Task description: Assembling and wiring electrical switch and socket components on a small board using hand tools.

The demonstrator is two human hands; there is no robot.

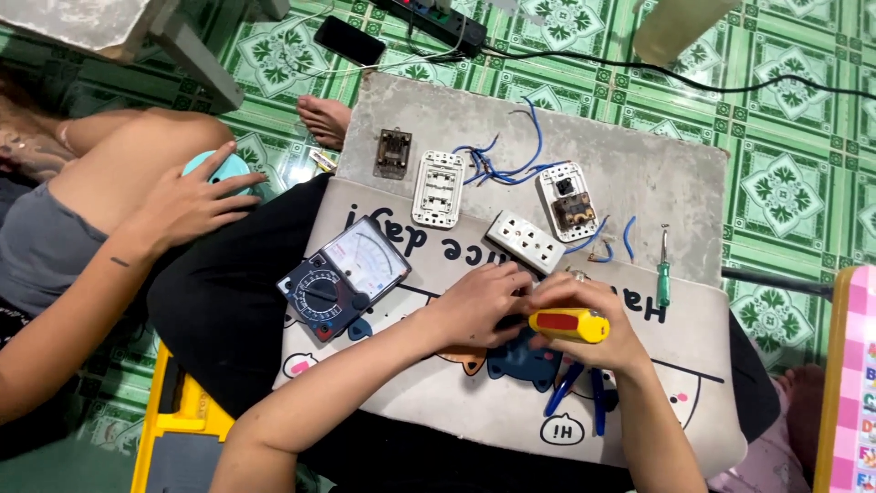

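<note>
My right hand (598, 329) grips a screwdriver with a yellow and red handle (569, 324), held level over a printed cloth mat (474, 402). My left hand (479, 306) rests curled right beside it, fingers meeting the right hand. Whatever lies between the two hands is hidden. A white multi-socket outlet (525, 242) lies just above my hands. Blue-handled pliers (575, 388) lie under my right wrist.
On the grey board (639, 164) lie an analog multimeter (342, 278), a white switch plate (438, 187), a switch module with blue wires (566, 201), a brown metal part (392, 153) and a green screwdriver (663, 274). Another person's hand (192, 201) rests at left. A yellow toolbox (173, 429) sits below.
</note>
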